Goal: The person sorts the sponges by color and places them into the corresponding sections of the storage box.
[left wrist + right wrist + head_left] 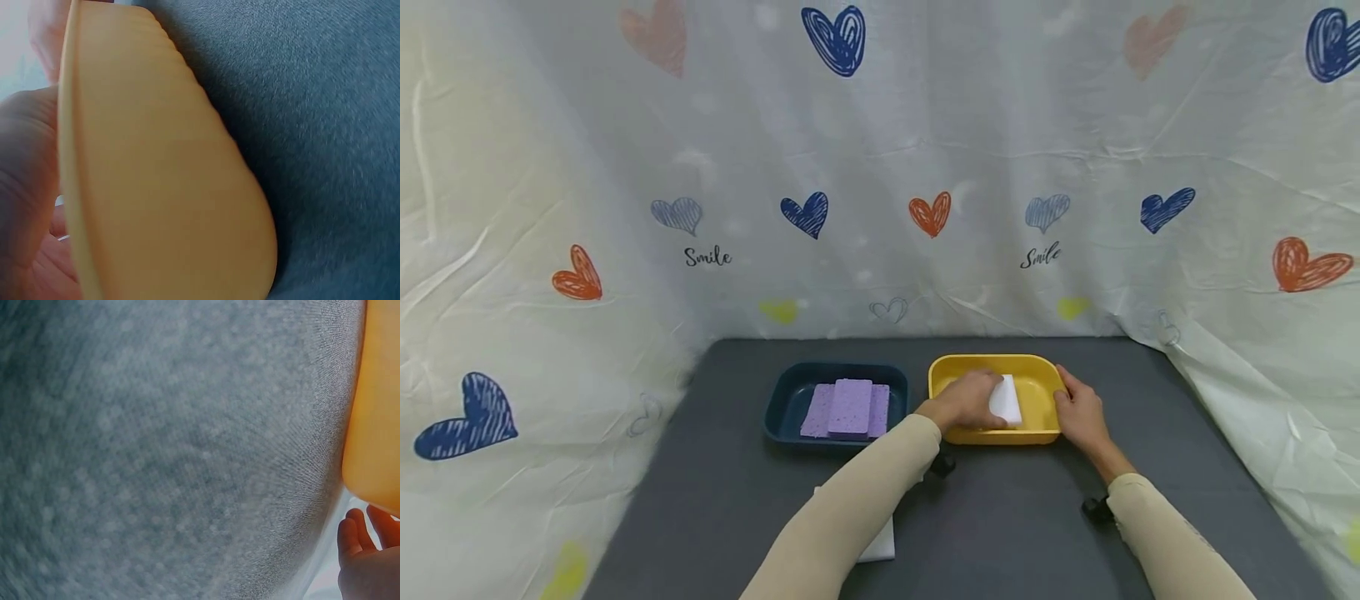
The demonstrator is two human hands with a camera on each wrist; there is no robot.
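Observation:
My left hand (973, 400) reaches into the yellow tray (1039, 396) and holds a white block (1007, 402), which looks like a sponge. Its fingers cover the block's left part. At the tray's right end, my right hand (1081, 414) grips the rim, thumb toward the near side. The left wrist view has the tray's outer wall (156, 162) close up, with part of the left hand (28, 181) behind its rim. In the right wrist view, the right hand's fingers (356, 531) are beside a corner of the tray (378, 425).
Left of the yellow tray stands a dark blue tray (837, 369) with purple sponges (850, 408) in it, one lying on top. A white flat piece (882, 546) lies on the grey table (985, 517), partly hidden by the left sleeve. A heart-print curtain (880, 267) hangs behind.

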